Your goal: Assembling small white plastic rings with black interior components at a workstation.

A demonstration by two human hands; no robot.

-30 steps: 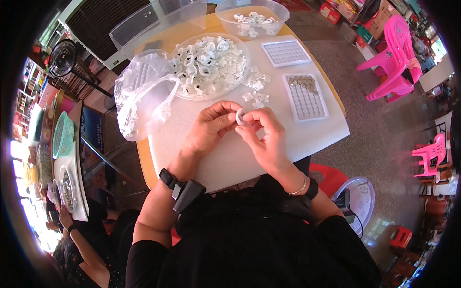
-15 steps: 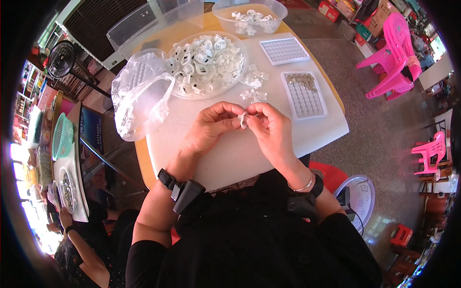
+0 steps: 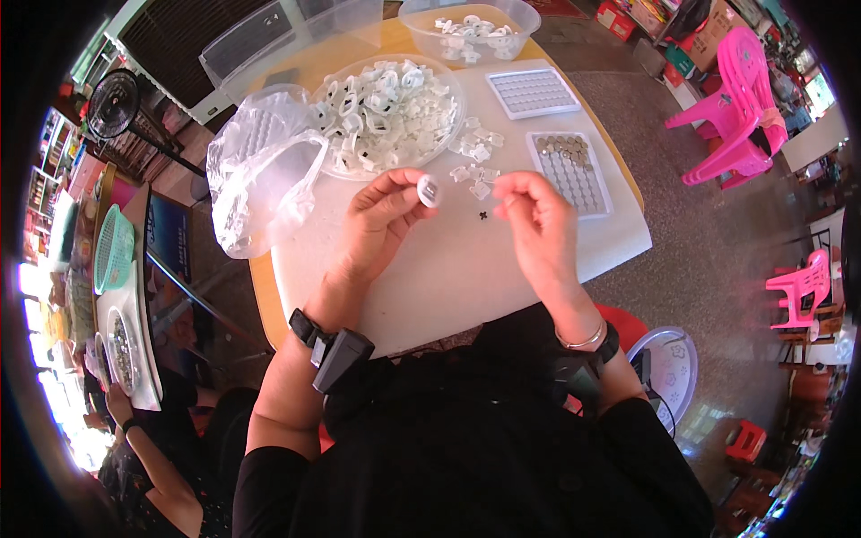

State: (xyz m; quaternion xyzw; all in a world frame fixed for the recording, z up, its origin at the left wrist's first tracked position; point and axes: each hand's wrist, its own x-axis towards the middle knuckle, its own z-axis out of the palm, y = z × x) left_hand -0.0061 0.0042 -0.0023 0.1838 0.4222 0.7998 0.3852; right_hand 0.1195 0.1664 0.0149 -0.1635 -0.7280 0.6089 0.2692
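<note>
My left hand pinches a small white round plastic part between thumb and fingers, its flat face with a slot turned up. Apart from it on the right, my right hand hovers over the white table covering with bent fingers. Motion smears its fingertips, so whether they grip anything is unclear. Just beyond those fingertips lie several clear plastic pieces. A tiny black cross-shaped piece rests on the covering between my hands.
A round clear tray heaped with white plastic parts stands beyond my left hand, beside a crumpled plastic bag. To the right are a white tray partly filled with metal discs and another white tray. A clear bowl holds more parts.
My hands have come apart: the right moved right, away from the white part, while the left kept it and turned its face up. The tiny black piece now shows on the table.
</note>
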